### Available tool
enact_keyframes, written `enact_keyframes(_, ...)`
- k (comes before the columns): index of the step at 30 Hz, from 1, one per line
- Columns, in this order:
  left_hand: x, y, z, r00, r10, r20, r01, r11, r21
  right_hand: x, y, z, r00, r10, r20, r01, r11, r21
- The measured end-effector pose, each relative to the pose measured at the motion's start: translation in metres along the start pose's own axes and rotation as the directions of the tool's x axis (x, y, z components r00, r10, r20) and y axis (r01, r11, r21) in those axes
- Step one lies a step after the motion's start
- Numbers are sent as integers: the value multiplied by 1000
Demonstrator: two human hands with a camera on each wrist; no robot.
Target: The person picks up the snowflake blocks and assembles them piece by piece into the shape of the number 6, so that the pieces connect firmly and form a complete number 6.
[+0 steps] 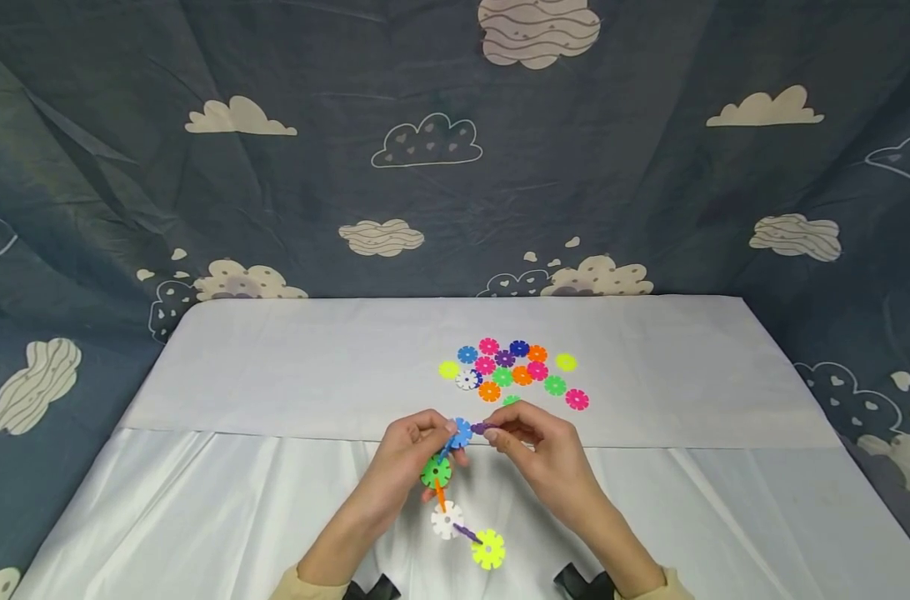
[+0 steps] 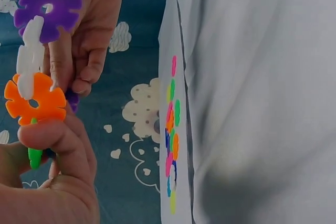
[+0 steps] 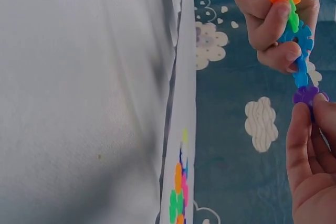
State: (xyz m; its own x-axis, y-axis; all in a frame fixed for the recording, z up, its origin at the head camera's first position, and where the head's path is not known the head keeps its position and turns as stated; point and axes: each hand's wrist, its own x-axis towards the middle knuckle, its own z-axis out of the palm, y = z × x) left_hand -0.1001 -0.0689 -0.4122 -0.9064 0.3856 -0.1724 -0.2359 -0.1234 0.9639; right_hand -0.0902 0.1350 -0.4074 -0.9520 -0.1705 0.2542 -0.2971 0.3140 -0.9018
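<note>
A chain of slotted, flower-shaped plastic discs hangs between the two hands. My left hand (image 1: 402, 458) pinches it near its upper end, by the blue disc (image 1: 462, 432) and the green disc (image 1: 436, 472). Below, an orange disc (image 2: 35, 98), a white disc (image 1: 447, 520) and a yellow disc (image 1: 488, 550) trail downward, joined at angles. My right hand (image 1: 545, 450) pinches a purple disc (image 3: 305, 95) between thumb and finger. That disc meets the edge of a blue one in the right wrist view; how deep the slots sit in each other I cannot tell.
Several loose discs in mixed colours, among them a pink disc (image 1: 577, 399) and a yellow disc (image 1: 566, 362), lie on the white-covered table (image 1: 275, 375) beyond the hands. A dark cloud-print cloth (image 1: 425, 75) hangs behind and beside the table.
</note>
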Motion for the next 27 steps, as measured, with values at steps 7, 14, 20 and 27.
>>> enact_keyframes(7,1,-1,1,1000,20,2,-20,1000,-1,0,3,1,1000,3,20,-4,998,62)
enact_keyframes(14,1,-2,1,1000,1,19,-1,1000,21,1,5,3,994,-105,25,105,994,1)
enact_keyframes(20,3,-7,0,997,-23,68,21,999,28,1,2,5,999,-49,21,50,998,-41)
enact_keyframes(27,6,-9,-1,998,-32,51,27,995,99,5,19,-4,994,92,52,-88,993,-75)
